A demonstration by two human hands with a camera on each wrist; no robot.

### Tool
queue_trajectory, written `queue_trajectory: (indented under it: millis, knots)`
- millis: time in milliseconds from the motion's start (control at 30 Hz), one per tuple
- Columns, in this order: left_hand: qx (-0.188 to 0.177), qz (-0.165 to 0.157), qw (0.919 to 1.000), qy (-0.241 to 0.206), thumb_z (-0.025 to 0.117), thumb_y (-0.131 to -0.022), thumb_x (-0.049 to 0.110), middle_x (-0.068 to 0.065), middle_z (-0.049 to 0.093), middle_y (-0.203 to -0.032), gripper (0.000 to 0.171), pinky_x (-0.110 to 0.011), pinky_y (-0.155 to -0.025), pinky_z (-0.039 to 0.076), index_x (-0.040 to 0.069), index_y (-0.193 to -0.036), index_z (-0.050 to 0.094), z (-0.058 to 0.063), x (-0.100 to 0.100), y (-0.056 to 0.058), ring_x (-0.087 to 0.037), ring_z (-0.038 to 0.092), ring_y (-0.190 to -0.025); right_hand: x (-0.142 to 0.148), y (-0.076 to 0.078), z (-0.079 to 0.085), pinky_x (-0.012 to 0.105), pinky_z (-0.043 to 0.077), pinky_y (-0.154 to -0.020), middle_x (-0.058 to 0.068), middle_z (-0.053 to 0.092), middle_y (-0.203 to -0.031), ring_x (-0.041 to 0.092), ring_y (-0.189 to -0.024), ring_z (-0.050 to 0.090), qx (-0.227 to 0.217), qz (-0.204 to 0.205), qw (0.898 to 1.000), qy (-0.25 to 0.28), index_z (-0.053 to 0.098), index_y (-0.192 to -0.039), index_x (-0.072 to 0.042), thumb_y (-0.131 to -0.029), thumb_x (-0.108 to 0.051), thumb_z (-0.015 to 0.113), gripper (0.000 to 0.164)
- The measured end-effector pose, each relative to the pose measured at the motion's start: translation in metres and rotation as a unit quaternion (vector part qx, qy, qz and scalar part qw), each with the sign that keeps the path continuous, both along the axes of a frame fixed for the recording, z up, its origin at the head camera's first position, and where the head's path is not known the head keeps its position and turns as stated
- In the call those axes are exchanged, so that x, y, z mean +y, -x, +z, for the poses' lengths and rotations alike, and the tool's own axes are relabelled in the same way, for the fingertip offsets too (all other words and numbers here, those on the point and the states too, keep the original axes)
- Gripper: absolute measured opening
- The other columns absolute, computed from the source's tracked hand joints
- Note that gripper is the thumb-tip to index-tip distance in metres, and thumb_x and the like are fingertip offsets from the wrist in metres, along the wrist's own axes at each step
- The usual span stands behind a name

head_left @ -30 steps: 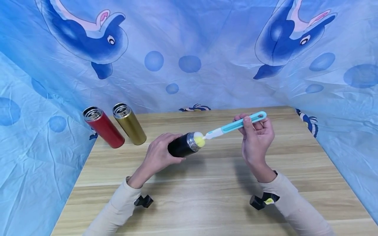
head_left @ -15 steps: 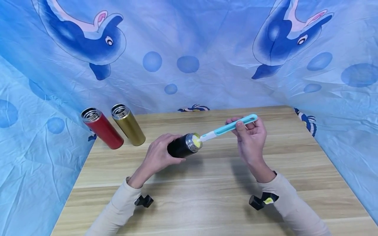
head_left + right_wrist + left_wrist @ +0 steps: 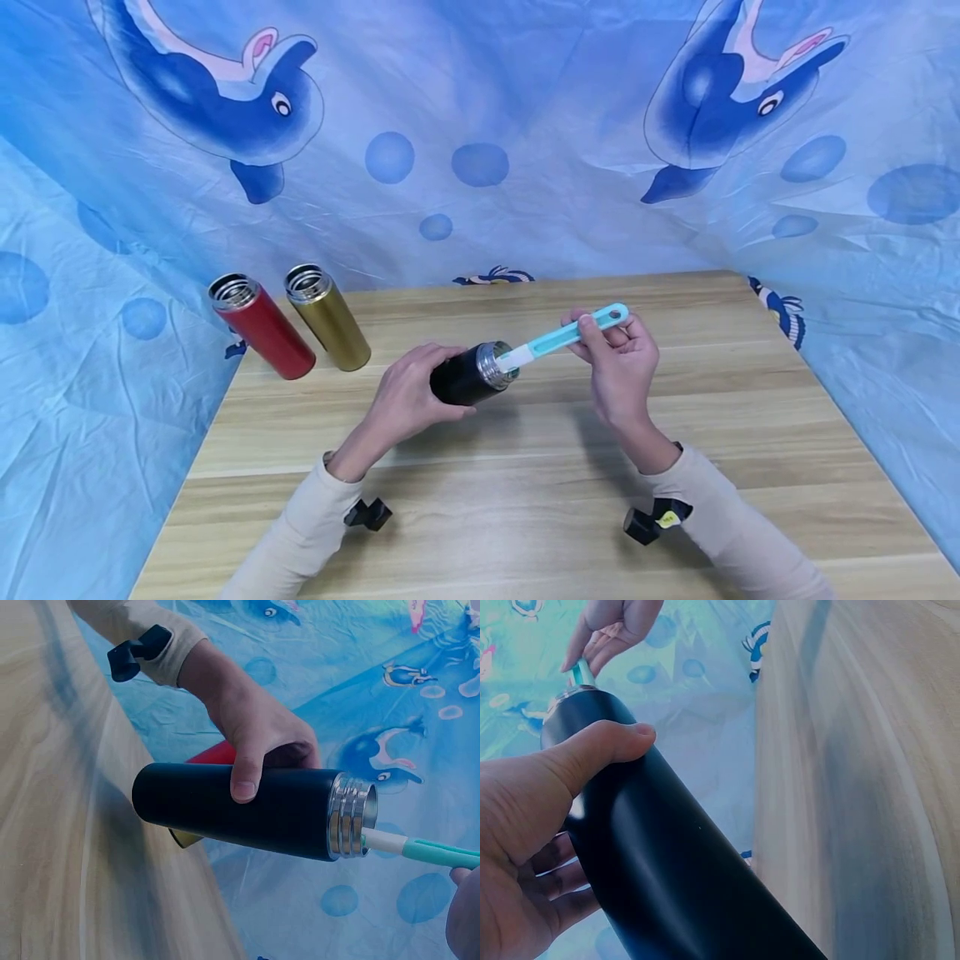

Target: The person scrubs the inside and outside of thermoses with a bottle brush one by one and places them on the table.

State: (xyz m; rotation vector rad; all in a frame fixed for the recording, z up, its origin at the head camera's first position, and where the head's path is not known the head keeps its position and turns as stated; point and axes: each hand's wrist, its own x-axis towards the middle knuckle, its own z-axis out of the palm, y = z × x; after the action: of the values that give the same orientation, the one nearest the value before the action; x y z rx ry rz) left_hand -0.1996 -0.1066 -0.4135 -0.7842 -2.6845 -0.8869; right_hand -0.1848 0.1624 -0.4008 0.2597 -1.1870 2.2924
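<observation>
Bottle [image 3: 459, 380], smooth black cylinder with ridged metallic neck [image 3: 349, 816], in left hand [image 3: 405, 392], slim grooved turquoise handle [image 3: 557, 339] in right hand [image 3: 624, 373].

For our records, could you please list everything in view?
Table: one, light wood, foreground
Backdrop: one, blue with dolphins, behind the table
Red bottle: one, red, table's far left
Gold bottle: one, gold, beside the red bottle
Black bottle: one, black, near the middle
Brush: one, turquoise and white, end inside black bottle
Wrist cameras: two, black, at the wrists
Sleeves: two, beige, on forearms
Left hand: one, gripping black bottle
Right hand: one, pinching the brush
</observation>
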Motion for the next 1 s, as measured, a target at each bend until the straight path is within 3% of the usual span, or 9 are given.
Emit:
queue_trajectory:
  millis: [333,700,1000]
  knots:
    - [-0.002,0.009,0.9999,0.013,0.099,-0.060,0.037,-0.004,0.071,-0.120,0.076,-0.049,-0.088,0.057,0.016,-0.127,0.069,-0.001,-0.003,0.000,-0.024,0.065,-0.112,-0.004,-0.003,0.007,0.036,0.061,-0.069,0.027,0.073,-0.090,0.029,-0.082,0.077,0.006,-0.054,0.998,-0.022,0.058,-0.097,0.005,-0.088,0.009,0.073,0.017]
    - [0.000,-0.003,0.9999,0.011,0.099,-0.060,0.035,-0.003,0.070,-0.121,0.076,-0.048,-0.089,0.057,0.016,-0.126,0.068,-0.002,-0.005,-0.002,-0.023,0.065,-0.112,-0.013,-0.003,0.002,0.039,0.060,-0.081,0.020,0.076,-0.096,0.029,-0.088,0.077,-0.002,0.014,0.998,-0.059,0.058,-0.101,0.006,-0.092,0.009,0.068,0.013]
    - [-0.007,-0.008,0.9999,0.008,0.099,-0.061,0.036,-0.002,0.069,-0.120,0.076,-0.048,-0.089,0.057,0.017,-0.128,0.068,-0.002,-0.002,-0.002,-0.022,0.064,-0.111,-0.019,-0.004,-0.004,0.039,0.059,-0.084,0.013,0.078,-0.097,0.027,-0.094,0.077,-0.017,0.043,0.994,-0.103,0.057,-0.101,0.005,-0.094,0.007,0.067,0.013]
